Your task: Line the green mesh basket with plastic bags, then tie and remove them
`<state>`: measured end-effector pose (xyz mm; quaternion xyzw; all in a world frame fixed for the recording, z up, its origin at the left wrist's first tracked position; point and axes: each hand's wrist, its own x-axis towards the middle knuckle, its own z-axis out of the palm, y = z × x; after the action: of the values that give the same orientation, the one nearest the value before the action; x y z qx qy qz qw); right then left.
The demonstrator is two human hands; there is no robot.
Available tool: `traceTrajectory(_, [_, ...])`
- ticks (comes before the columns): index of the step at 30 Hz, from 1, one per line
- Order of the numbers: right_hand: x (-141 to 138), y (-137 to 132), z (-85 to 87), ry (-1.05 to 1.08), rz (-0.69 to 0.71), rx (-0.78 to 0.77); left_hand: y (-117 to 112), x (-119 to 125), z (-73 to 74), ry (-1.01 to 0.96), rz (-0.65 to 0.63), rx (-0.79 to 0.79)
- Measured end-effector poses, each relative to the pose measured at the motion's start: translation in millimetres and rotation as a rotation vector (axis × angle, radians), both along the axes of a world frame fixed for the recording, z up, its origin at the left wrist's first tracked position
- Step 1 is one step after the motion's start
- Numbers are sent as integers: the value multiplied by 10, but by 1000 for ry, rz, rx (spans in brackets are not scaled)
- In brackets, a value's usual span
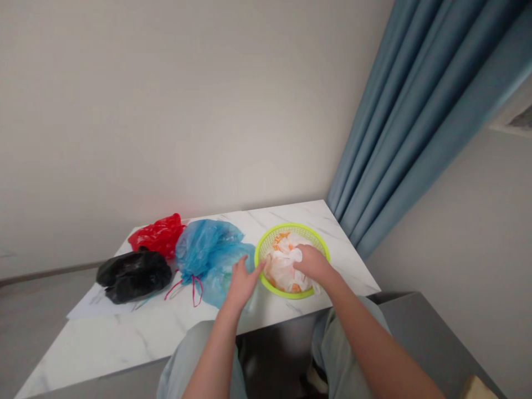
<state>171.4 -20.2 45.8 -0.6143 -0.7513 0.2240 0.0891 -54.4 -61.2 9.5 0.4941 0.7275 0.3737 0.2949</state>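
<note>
The right hand [315, 264] has its fingers [301, 256] closed on a white plastic bag [282, 271] in the green basket [286, 226]; the left hand [243, 284] is open wide beside the basket.

Legible text: none. Checked the red plastic bag [158, 235], black plastic bag [133, 276] and blue plastic bag [203, 252] left of the left hand [243, 282], the lime-green basket [286, 228] under the right hand [313, 263], and the paper sheet [89, 306] farther left: no readable label, brand, number or sign. Faint marks on the sheet are too small to tell.
</note>
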Motion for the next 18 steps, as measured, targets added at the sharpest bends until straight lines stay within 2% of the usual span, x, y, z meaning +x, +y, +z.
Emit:
traceTrajectory(2, [-54,37,-44,-48,-20,-27,-24,70,-101,-201,-105,-173])
traceTrajectory(4, [-133,68,-84,-75,-69,-45,-33,175,-112,-361,-159,-327])
traceTrajectory(6, [-227,86,-122,-102,-112,-85,-30,279,-83,-489,-143,-460])
traceTrajectory(8, [-328,94,-162,-128,-125,-138,-21,357,-57,-591,-108,-510])
traceTrajectory(12, [-502,104,-247,-193,-76,-233,-14,430,-82,-651,-108,-442])
traceTrajectory(18, [-562,171,-421,-247,-70,-288,-3,421,-155,-491,-230,-208])
